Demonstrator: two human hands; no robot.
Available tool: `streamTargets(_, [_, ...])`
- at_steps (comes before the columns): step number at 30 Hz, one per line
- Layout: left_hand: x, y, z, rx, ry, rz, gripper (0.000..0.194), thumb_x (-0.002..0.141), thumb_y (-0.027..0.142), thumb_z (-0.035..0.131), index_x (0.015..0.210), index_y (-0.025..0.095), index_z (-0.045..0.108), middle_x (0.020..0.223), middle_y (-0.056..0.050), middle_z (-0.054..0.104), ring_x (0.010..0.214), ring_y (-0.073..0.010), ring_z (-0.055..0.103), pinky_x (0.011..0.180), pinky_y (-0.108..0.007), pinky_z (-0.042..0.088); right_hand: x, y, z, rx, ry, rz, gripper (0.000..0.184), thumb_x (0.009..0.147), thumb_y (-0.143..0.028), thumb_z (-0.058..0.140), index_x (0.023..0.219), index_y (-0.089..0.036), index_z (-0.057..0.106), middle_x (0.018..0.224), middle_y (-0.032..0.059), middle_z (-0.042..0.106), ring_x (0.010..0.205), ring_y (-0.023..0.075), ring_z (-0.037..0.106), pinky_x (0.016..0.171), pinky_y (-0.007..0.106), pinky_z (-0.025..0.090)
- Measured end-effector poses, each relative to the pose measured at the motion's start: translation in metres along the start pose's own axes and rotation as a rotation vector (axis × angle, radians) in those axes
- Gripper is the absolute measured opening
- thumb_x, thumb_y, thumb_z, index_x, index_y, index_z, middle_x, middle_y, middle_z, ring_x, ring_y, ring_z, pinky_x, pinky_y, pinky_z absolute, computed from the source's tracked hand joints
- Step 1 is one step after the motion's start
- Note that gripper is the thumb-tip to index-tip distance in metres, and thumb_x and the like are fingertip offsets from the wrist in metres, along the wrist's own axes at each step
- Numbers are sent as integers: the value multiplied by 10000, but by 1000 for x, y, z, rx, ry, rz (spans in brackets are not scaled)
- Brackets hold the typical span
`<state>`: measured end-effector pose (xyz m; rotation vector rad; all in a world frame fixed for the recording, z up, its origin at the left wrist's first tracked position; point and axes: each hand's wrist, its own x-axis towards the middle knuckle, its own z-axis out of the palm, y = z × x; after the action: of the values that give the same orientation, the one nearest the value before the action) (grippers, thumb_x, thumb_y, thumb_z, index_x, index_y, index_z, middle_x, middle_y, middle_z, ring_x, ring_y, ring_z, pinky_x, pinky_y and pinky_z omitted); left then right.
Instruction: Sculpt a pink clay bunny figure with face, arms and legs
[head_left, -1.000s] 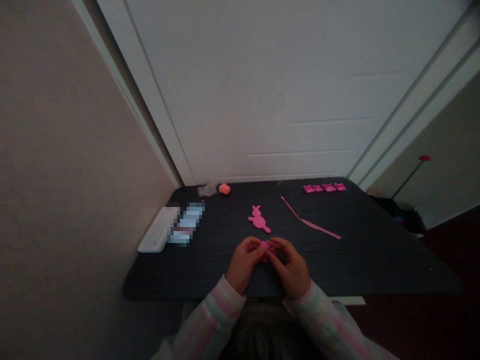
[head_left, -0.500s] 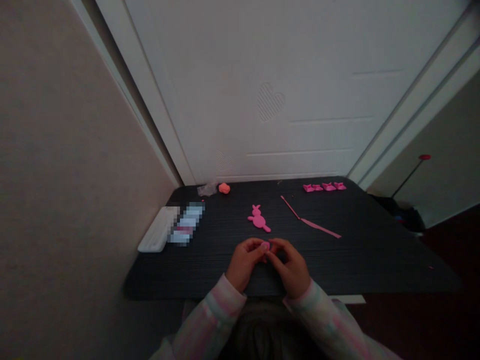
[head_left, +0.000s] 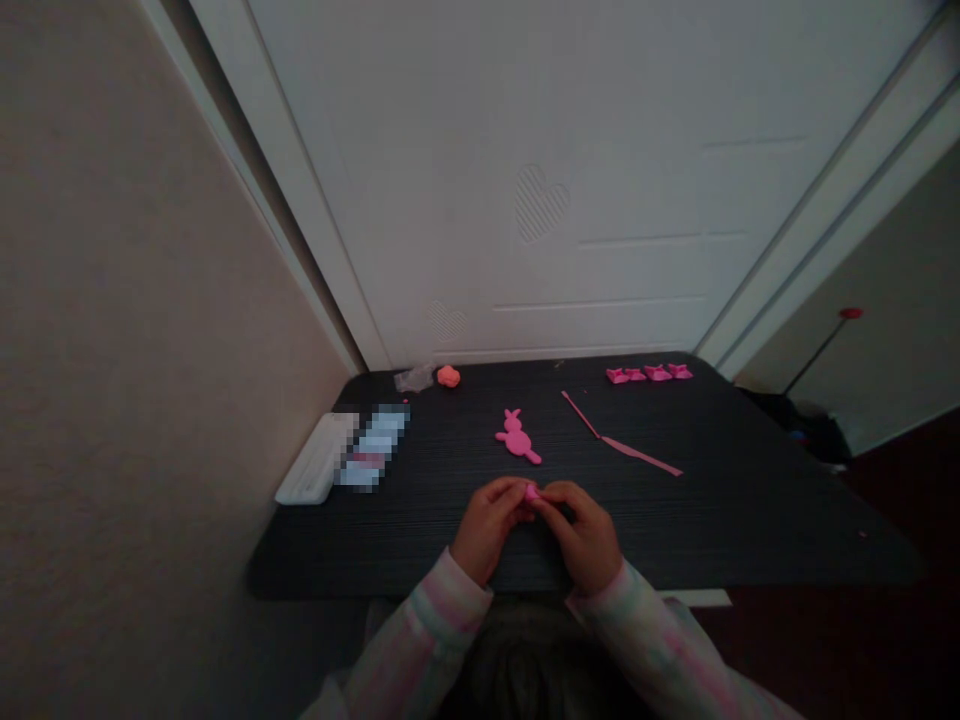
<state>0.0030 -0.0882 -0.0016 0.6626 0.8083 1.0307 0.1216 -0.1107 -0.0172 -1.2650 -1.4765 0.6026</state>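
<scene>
A small pink lump of modelling clay (head_left: 531, 492) is pinched between the fingertips of both hands, near the front of the dark table. My left hand (head_left: 489, 520) grips it from the left with thumb and fingers closed. From the right, my right hand (head_left: 581, 530) holds it the same way. Fingers cover most of the lump, so its full shape is hidden. Just beyond the hands lies a flat pink rabbit-shaped figure (head_left: 517, 440), with ears, a round body and short limbs.
Two thin pink strips (head_left: 641, 456) lie to the right on the table (head_left: 720, 520). Several pink folded pieces (head_left: 649, 374) line the back right edge. An orange lump (head_left: 448, 377) sits beside clear crumpled plastic (head_left: 415, 379). At left are a white case (head_left: 319, 460) and a blurred-out item (head_left: 375, 448).
Both hands stay in nearly the same place while the fingers shift slightly around the pink clay. The things on the table have not moved.
</scene>
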Motion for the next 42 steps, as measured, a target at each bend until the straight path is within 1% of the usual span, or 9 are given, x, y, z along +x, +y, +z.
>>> streamTargets(6, [0,1,1,1,-2,1,195,621,279,672,682,108,600,659,-9,571,628,-94,518,638,-236,421,-1,0,1,-27,-3,-4,116,724,-269,591,649,-192,548,630,-7,574,584,123,539,552,239,434])
streamTargets(8, [1,1,1,4,1,2,205,614,284,678,647,108,579,632,-2,562,603,-88,511,614,-226,413,-1,-1,1,-39,9,-14,76,714,-264,599,718,-193,571,623,-11,548,557,118,508,527,239,426])
streamTargets(12, [0,0,2,3,4,-2,228,608,298,681,642,108,561,601,6,551,547,-73,488,550,-206,384,1,-3,0,-35,-20,-75,154,745,-258,559,879,-221,626,735,22,563,673,141,534,624,272,455])
streamTargets(15, [0,0,2,-8,7,-2,227,615,297,676,642,111,548,580,14,538,518,-64,471,524,-199,369,2,-4,-1,-22,-48,-105,135,760,-257,543,843,-229,647,775,39,577,738,155,552,675,288,463])
streamTargets(20, [0,1,2,-38,36,25,212,625,293,665,662,125,542,584,26,531,527,-58,465,522,-188,362,2,-6,-2,-1,-97,-127,184,747,-218,560,916,-232,632,823,41,601,778,156,566,706,287,464])
streamTargets(25, [1,0,1,-37,23,29,225,629,316,658,631,109,569,572,10,533,510,-66,456,501,-202,350,1,-4,-1,21,-75,-104,83,757,-200,551,801,-213,620,743,18,610,704,138,567,653,260,453])
streamTargets(34, [-1,1,0,-1,16,25,180,596,232,674,712,94,670,668,-48,618,577,-90,498,545,-217,364,0,1,-1,50,-29,-36,83,750,-239,561,675,-204,568,667,-3,556,649,131,526,607,258,419])
streamTargets(37, [-1,1,0,18,3,18,180,607,222,669,740,102,676,702,-56,634,631,-110,527,570,-218,382,-1,4,0,56,5,2,80,725,-269,585,720,-199,547,711,3,531,643,130,503,580,257,417])
streamTargets(42, [-3,3,1,32,-50,6,171,632,217,648,748,96,683,734,-73,658,750,-151,567,724,-261,421,-2,6,1,74,2,51,208,701,-271,606,883,-202,531,777,12,533,631,125,501,570,261,431])
